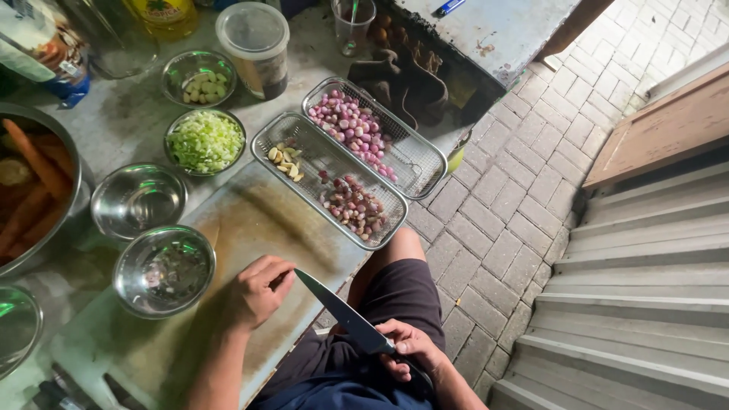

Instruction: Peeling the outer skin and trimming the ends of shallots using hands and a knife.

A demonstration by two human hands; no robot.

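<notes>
The person sits at the edge of a worn cutting board [250, 228], looking down; the right hand [410, 349] is wrapped tight around the handle of a kitchen knife [342, 311], fingers fully closed, handle mostly hidden inside the fist; the blade angles up and left, its tip ending right by the left hand [258, 292]. That left hand rests on the board curled into a loose fist, fingertips tucked under; something small may be pinched there, but honestly it's hidden, so can't tell what if anything it holds.

About the knife: long stiff steel blade, looks light enough for one hand, sharp along the lower edge, so the handle is the only sane place to grab it; a wet handle would probably get slippery.

Just beyond the board sit two wire baskets side by side; the near basket [304, 144] has peeled garlic cloves at one end and reddish shallots at the other; the far basket [425, 163] holds a heap of pinkish shallots. Those little bulbs look firm, round and prone to rolling, papery skins slick.

Left of the board are steel bowls; an empty bowl [138, 199], a bowl with a few scraps [164, 270], a bowl of chopped greens [205, 141], a small bowl of garlic [199, 77]; a big pan with carrots [30, 190] is at the far left; a lidded plastic tub [258, 47] stands behind.
</notes>
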